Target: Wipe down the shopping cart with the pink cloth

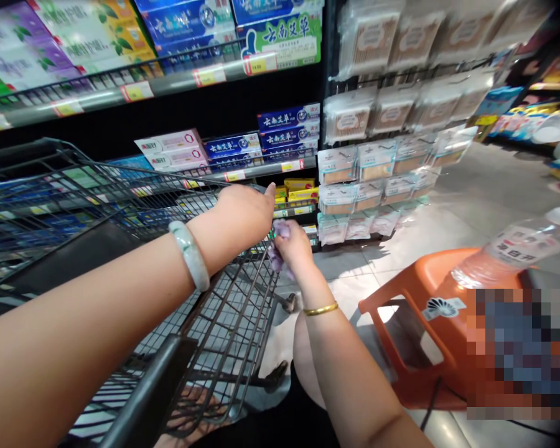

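Observation:
My left hand (242, 214), with a pale jade bangle on the wrist, is curled over the front rim of a wire shopping cart (121, 205) and grips it. My right hand (294, 246), wearing a gold bangle, is closed on a small purple cloth (280, 239) pressed against the cart's front corner. The cart stands tilted at the left, in front of shelves of toothpaste boxes (233, 146).
Hanging packs of cotton swabs (382, 162) fill the rack at the right of the shelves. An orange plastic stool (429, 311) stands on the tiled floor at the right, with a clear water bottle (513, 249) lying on it. A blurred patch covers the lower right.

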The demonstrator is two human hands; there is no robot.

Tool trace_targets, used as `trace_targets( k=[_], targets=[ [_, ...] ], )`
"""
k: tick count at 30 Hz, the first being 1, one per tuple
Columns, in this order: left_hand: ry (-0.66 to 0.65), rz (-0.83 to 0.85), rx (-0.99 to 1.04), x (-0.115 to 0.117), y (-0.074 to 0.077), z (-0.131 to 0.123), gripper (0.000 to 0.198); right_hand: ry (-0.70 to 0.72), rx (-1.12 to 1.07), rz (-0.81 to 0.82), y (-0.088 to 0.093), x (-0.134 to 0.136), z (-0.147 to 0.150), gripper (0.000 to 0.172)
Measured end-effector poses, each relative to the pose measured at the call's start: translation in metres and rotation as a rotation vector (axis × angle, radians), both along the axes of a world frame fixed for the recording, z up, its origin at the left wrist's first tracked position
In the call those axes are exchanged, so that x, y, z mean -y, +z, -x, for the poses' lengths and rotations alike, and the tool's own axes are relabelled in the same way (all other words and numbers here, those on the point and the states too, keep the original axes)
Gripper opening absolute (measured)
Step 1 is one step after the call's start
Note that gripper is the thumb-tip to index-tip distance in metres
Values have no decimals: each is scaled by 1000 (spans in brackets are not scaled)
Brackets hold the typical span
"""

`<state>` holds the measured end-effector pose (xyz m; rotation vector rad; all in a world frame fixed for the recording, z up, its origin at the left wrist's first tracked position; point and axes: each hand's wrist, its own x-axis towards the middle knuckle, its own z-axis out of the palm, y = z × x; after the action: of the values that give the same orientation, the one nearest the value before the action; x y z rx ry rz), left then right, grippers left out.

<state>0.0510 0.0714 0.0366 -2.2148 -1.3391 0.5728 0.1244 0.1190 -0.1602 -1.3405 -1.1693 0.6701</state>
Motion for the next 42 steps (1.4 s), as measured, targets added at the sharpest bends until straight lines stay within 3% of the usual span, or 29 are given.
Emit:
trace_targets(
  k=[3,6,9,12,15,22,26,29,34,39,42],
  targets=[
    [1,-4,-4,-2,-1,0,63,35,-62,86,-7,-4,-2,28],
    [9,-6,-10,-3,-1,-2,64,5,-112,-12,5,-1,1,35],
    [7,-9,-41,-3,-2,-3,65,-10,-19,-119,15,5,3,40],
    [-6,-43,-61,-4,-3,-2,63,15,141,91,6,5,-1,39],
    [-10,-60,-64,-6,-5,-2,63,64,152,235,-3,0,-4,33],
    [-3,-39,-32,-6,-5,-2,67,16,70,68,7,0,-1,41],
    [-13,-28,6,-7,-5,0,67,84,131,202,-7,-2,-3,33],
    [6,-23,30,-10,-6,1,68,87,72,180,-5,-4,-2,37],
    [67,-26,85,-14,-7,-2,71,21,-148,-27,8,-3,2,43],
    [60,-33,99,-10,-8,-1,65,77,-180,56,-1,-6,1,37],
    [47,-41,101,-10,-8,-1,65,50,-268,-35,10,-1,3,39]
  ],
)
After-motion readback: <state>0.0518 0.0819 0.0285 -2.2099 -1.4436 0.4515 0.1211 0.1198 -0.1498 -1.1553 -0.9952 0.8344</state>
